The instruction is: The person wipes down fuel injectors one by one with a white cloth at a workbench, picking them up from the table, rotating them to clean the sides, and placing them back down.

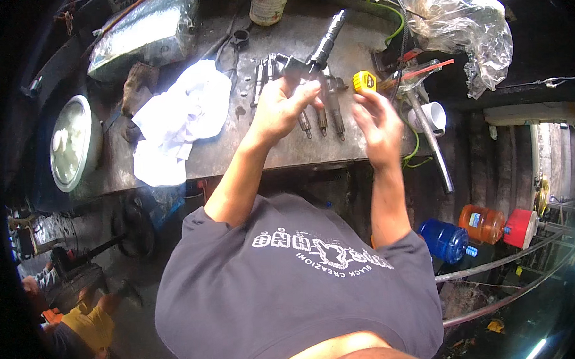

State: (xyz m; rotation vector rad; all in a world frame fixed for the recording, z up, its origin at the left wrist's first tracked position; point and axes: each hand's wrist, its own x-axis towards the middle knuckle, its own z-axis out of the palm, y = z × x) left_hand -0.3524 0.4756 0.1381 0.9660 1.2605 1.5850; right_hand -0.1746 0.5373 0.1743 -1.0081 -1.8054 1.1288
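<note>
Grimy metal workbench lay under both hands. Left hand gripped a dark injector upright above the bench; right hand pinched a small yellow cap just beside it. Steadying the injector firmly seemed wise, with spare injectors lying between the hands.

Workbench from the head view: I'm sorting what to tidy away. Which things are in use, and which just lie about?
In use: dark injector in left hand; yellow tape roll at right hand.

Lying about: white rag, spare injectors, plastic bag, white cup.
</note>
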